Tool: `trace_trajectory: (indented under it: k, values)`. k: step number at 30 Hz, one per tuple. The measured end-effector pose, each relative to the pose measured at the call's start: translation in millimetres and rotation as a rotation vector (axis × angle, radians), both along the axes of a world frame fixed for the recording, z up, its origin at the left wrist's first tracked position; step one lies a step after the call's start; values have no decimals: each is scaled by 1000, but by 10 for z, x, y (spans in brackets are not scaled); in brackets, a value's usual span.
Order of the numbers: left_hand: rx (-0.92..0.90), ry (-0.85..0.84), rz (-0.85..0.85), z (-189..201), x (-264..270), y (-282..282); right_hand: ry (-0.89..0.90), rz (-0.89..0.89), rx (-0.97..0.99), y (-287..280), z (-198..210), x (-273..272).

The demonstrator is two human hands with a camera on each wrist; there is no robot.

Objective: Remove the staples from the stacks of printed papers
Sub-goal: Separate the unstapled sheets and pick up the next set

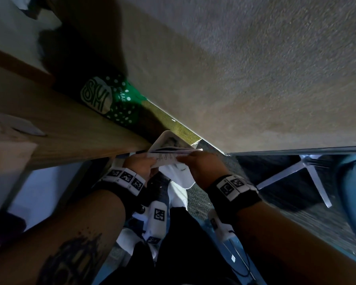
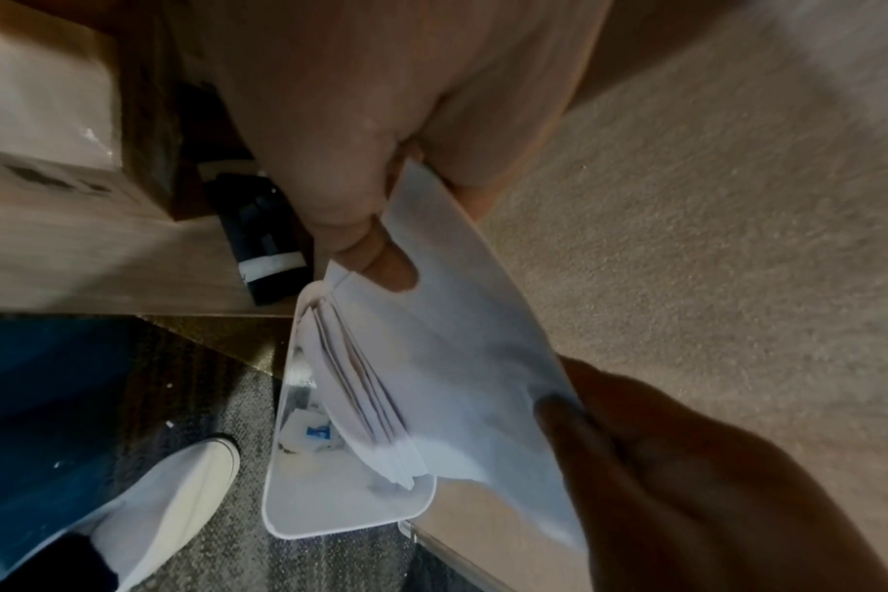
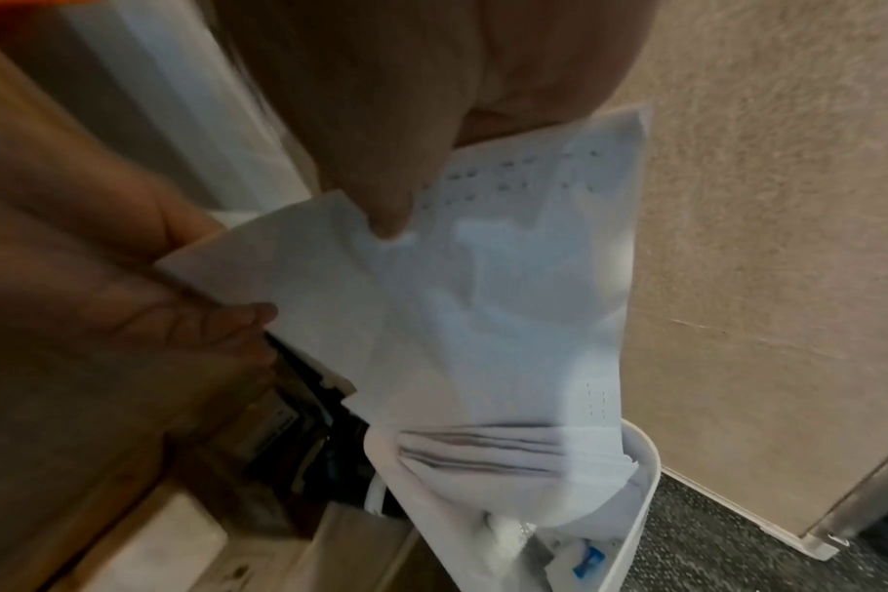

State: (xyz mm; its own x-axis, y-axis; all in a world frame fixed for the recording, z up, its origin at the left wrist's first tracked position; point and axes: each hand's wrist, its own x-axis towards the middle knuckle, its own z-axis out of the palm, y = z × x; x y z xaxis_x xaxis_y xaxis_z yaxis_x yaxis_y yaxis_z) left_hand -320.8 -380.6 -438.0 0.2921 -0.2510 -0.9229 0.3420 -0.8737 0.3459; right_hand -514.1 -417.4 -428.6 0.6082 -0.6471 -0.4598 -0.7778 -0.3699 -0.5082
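Note:
A stack of printed papers [image 1: 166, 156] hangs over a white waste bin [image 1: 167, 135] that stands on the floor by the wall. My left hand [image 1: 150, 162] pinches the sheets' left end, its thumb [image 2: 392, 272] on top of the paper [image 2: 462, 360]. My right hand [image 1: 183, 160] pinches the right end, its thumb [image 3: 388, 208] pressed on the printed sheet [image 3: 487, 304]. The lower edges of the pages fan out into the bin [image 2: 350, 508]. No staple shows in any view.
A wooden desk [image 1: 66, 128] runs along the left, with a green dotted bag [image 1: 113, 99] beyond it. The beige wall [image 1: 255, 79] is at the right. The bin [image 3: 647, 472] holds scraps. A white shoe [image 2: 168, 492] is on the carpet, and chair legs [image 1: 314, 171] stand at the right.

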Motion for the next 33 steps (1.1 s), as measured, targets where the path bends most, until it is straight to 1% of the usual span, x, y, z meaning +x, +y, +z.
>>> trace_trajectory:
  k: [1,3,4,5,6,7,8,9,12,14,15,17,19,20,23,25,27,29,31,33]
  values:
    - [38,-23,-109,10,4,-6,-7,25,-16,3,5,44]
    - [30,-196,-326,42,53,-8,34,97,16,-20,-6,118]
    - [7,-256,-340,119,36,-7,79,121,70,-43,4,149]
    - [-37,-272,-295,179,36,-14,111,132,104,-79,17,173]
    - [-39,-284,-252,261,8,4,117,122,109,-107,24,204]
    - [-39,-336,-285,245,-2,36,114,111,98,-135,41,236]
    - [-42,-351,-283,252,-15,33,123,115,74,-146,50,258]
    - [-62,-389,-330,234,-14,42,111,112,54,-152,67,277]
    - [-87,-452,-285,241,-10,51,-51,78,61,-91,76,302]
    - [-104,-490,-320,260,5,52,-23,93,79,-72,44,267]
    - [-112,-505,-346,254,17,59,22,60,81,-80,23,222]
    - [-109,-492,-376,263,17,64,169,-34,79,-129,33,105]
    - [-108,-453,-415,235,16,78,321,-56,62,-166,37,-12]
    - [-96,-428,-433,234,9,85,356,-45,51,-170,42,-27]
    - [-83,-364,-490,204,1,110,335,16,-14,-163,17,78]
    - [-94,-343,-586,186,-8,121,324,62,-41,-128,-57,195]
    - [-85,-338,-698,198,-24,126,352,68,-37,-88,-135,283]
    - [-85,-347,-797,231,-40,128,356,30,22,-85,-201,329]
    - [-113,-338,-837,277,-68,121,325,6,103,-85,-284,334]
    - [-111,-321,-873,329,-92,106,325,30,179,-57,-370,319]
